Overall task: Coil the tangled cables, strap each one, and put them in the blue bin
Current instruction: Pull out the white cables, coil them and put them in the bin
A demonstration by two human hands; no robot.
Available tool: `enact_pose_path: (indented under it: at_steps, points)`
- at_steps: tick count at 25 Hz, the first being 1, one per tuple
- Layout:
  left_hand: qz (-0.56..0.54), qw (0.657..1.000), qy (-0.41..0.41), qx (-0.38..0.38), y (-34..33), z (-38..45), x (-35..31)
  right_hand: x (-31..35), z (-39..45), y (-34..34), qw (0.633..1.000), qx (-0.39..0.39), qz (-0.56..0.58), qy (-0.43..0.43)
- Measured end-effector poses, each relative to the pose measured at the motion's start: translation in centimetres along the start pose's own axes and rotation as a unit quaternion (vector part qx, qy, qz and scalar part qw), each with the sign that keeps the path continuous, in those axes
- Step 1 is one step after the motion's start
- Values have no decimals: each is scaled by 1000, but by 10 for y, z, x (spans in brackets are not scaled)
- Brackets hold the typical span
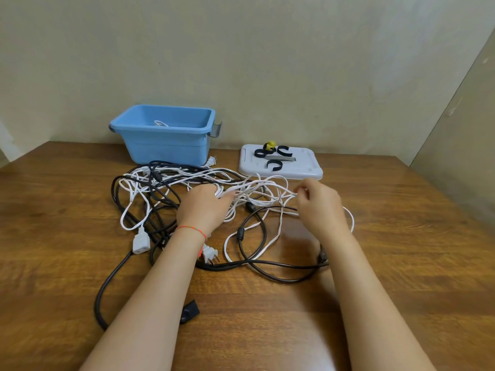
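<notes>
A tangle of white cables and black cables lies spread over the middle of the wooden table. My left hand rests on the heap with its fingers closed around a bundle of white cable. My right hand pinches a thin white strand at the right side of the tangle. The blue bin stands at the back left, with one white coil showing inside. Black straps and a yellow one lie on a white lid.
A white socket end and a white two-pin plug lie near my left wrist. A black plug sits by my left forearm. A metal piece lies on the lid. Walls close the back and right.
</notes>
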State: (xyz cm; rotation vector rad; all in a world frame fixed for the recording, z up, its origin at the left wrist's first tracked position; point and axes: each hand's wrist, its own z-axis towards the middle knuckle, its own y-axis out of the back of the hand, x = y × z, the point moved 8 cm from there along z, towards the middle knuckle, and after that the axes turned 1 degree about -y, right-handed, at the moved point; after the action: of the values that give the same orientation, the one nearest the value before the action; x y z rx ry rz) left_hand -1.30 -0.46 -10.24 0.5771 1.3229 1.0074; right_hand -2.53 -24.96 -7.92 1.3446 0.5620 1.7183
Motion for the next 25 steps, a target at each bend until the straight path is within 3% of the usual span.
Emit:
enact_pose_path:
  at_steps: [2,5,9,15,18,21,23,25]
  points:
    - [5,1000,4,0,-2,1,0,19,-8,-6,995,35,81,46]
    - [-3,1000,9,5,-5,2,2,45,-23,-14,987,48,98,114]
    - [6,1000,7,1,-3,2,0,58,-27,-1,979,-44,106,170]
    - [-52,998,-2,-27,4,-2,0,68,-29,6,954,-153,-53,252]
    - [-72,997,9,-39,12,-5,0,49,-24,30,948,-234,-7,214]
    - [-69,997,17,-40,17,-7,-2,9,-19,74,925,-360,38,115]
    - [-63,997,15,-36,16,-8,-4,-3,-15,79,924,-375,32,73]
    - [-77,996,12,-39,17,-6,-2,-4,-9,65,944,-323,19,64]
